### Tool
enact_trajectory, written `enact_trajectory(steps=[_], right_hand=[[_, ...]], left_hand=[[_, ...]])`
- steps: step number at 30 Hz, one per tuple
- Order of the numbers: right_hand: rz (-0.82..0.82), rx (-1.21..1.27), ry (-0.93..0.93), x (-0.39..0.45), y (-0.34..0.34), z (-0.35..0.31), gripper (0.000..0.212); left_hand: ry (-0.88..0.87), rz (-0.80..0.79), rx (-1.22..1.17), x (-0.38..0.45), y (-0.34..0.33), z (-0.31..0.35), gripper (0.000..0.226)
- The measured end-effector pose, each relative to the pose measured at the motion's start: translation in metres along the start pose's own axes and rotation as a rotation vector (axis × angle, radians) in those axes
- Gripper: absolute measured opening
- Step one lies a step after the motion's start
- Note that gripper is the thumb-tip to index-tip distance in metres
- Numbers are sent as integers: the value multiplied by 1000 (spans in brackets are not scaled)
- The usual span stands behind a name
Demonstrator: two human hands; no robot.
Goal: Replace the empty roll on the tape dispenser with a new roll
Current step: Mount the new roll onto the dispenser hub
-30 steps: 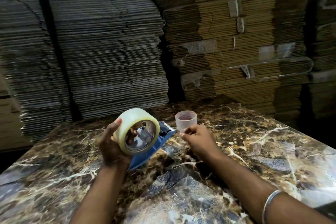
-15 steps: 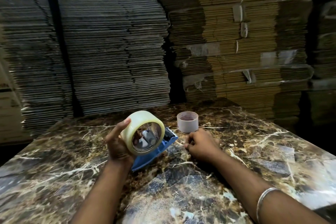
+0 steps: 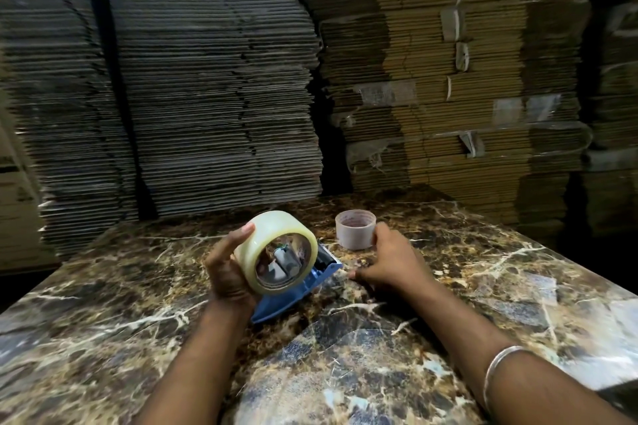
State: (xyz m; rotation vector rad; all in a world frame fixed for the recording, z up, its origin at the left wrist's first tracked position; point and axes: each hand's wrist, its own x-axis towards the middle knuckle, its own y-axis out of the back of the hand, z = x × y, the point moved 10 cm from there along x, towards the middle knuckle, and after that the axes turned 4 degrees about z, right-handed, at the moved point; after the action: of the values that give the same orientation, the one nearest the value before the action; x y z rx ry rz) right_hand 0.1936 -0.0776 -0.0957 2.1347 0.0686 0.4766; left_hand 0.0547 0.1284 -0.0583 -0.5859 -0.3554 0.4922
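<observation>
Stacks of flattened cardboard point(image 3: 214, 79) wall off the far side of the marble table point(image 3: 518, 304); all places below are taken from the blue tape dispenser point(image 3: 293, 290).

Marble table: carries everything. The dispenser's blue body lies low on it, nose pointing away from the person; whether it rests fully on the stone or is partly lifted, cannot tell.

Left hand point(image 3: 226, 272): on the near-left side of the dispenser, fingers closed around the new roll point(image 3: 276, 252), thumb up over its outer face. The roll stands on edge directly over the dispenser, its open core facing the camera, and the dispenser's inner parts show through the core. Judged: held this way to line the core up with the hub, or it is already seated. Not clear which.

Right hand point(image 3: 390, 264): just right of the dispenser, fingers loosely spread, gripping nothing, palm down near the stone, thumb close to the empty core. Judged: free to steady the dispenser or thread the tape end.

Empty core point(image 3: 355, 229): beyond-right of the dispenser, upright, apart from it. Likely parked clear of the working spot.

Bangle point(image 3: 500, 373) on the right wrist.
</observation>
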Motion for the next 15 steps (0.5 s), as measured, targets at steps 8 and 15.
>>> enact_trajectory(steps=[8, 15], right_hand=[[73, -206, 24, -7, -2, -5, 42], [-7, -170, 8, -4, -6, -2, 43]], left_hand=[[-5, -22, 12, 2, -1, 0, 36], [34, -11, 28, 4, 3, -9, 40]])
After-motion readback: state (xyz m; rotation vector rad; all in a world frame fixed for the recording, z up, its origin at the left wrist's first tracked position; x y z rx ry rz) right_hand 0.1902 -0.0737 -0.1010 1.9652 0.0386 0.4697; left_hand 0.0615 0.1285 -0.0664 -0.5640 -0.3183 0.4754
